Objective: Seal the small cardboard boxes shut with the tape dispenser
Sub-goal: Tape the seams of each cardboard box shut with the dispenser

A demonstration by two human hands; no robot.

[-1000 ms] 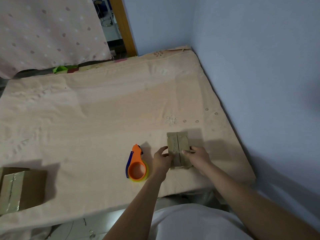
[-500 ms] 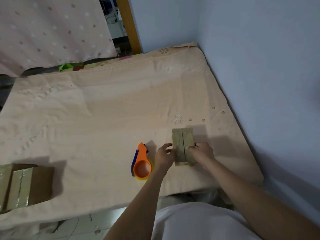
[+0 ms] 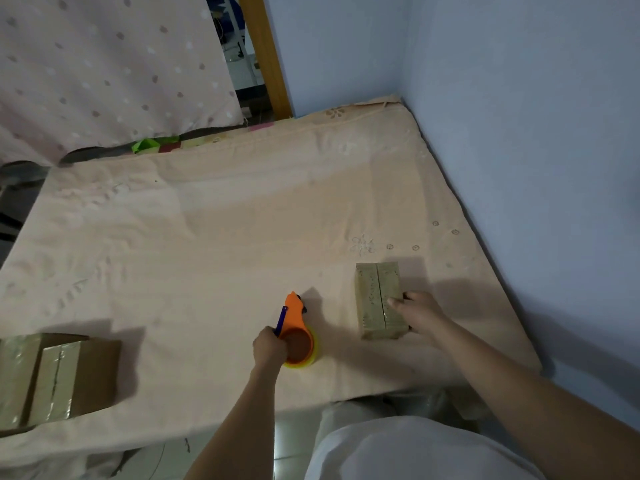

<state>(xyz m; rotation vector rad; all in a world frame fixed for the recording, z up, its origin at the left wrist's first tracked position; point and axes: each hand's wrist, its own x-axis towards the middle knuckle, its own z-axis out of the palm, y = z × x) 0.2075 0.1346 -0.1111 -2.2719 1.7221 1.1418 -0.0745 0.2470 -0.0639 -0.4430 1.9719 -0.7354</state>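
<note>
A small cardboard box (image 3: pixel 374 299) lies on the bed near its front right, its two top flaps meeting along a middle seam. My right hand (image 3: pixel 417 311) holds the box at its right side, thumb on the top. The orange tape dispenser (image 3: pixel 298 336) with a yellowish roll lies flat to the left of the box. My left hand (image 3: pixel 268 351) grips the dispenser at its left edge by the roll. Two larger taped boxes (image 3: pixel 52 379) sit at the bed's front left.
The bed sheet (image 3: pixel 225 237) is peach and spreads wide behind the boxes. A blue wall (image 3: pixel 536 133) runs along the right side. A dotted curtain (image 3: pixel 104 64) and a wooden post (image 3: pixel 265 53) stand at the back. The bed's front edge is just below the dispenser.
My left hand has left the small box and moved left onto the tape dispenser. My right hand stays on the box. The view has shifted so the taped boxes show more.
</note>
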